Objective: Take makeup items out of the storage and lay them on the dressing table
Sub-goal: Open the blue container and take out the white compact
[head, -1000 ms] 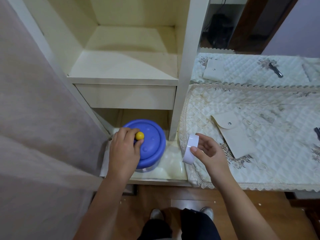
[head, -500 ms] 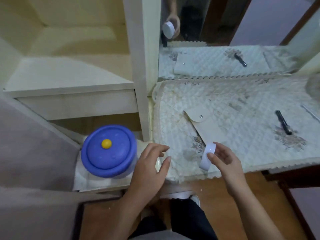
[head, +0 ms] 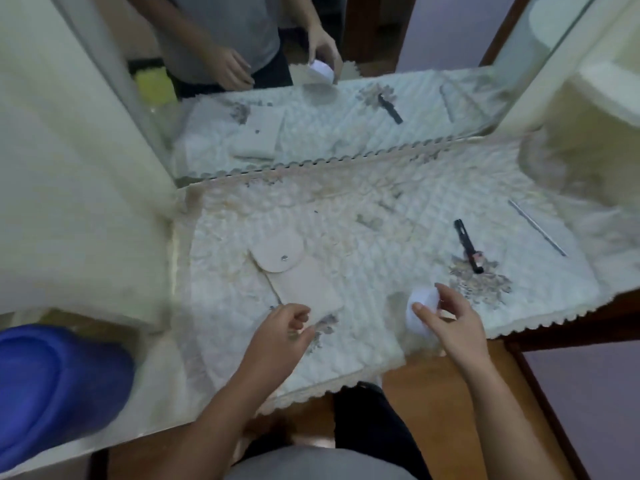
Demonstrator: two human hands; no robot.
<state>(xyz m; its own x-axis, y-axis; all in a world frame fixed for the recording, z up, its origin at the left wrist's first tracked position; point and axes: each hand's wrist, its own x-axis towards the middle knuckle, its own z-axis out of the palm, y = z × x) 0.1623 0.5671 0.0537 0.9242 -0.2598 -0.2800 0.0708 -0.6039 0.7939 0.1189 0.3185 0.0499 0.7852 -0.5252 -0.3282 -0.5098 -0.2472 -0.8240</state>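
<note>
On my feed the right hand [head: 446, 320] had its grip clamped on the white jar [head: 420, 306], with the thumb on the near side and the fingers curled over the far edge. The jar was tilted on its side, low over the front part of the desk [head: 571, 325]. I could not tell whether it touched the quilted cloth [head: 363, 237] that covered the top. It sat right of centre, between the beige pouch [head: 298, 275] and a flower pattern stitched into the cloth.

The left hand [head: 280, 337] hung over the cloth just in front of the pouch's near corner. Its grip was slack, the fingers loosely curled with nothing in them.

The pouch lay flat and slanted, with its round snap flap towards the back left. Well to the right lay a black stick-shaped item [head: 467, 244], its near end on the flower pattern. Farther right lay a thin silver rod [head: 536, 227]. The picture was too blurred for me to say what either one was.

Along the back of the desk stood a mirror [head: 311, 116], which showed both hands, the jar, the pouch and the black item. At the far left, a blue lidded tub [head: 52, 382] stood on a lower shelf of the cabinet.
</note>
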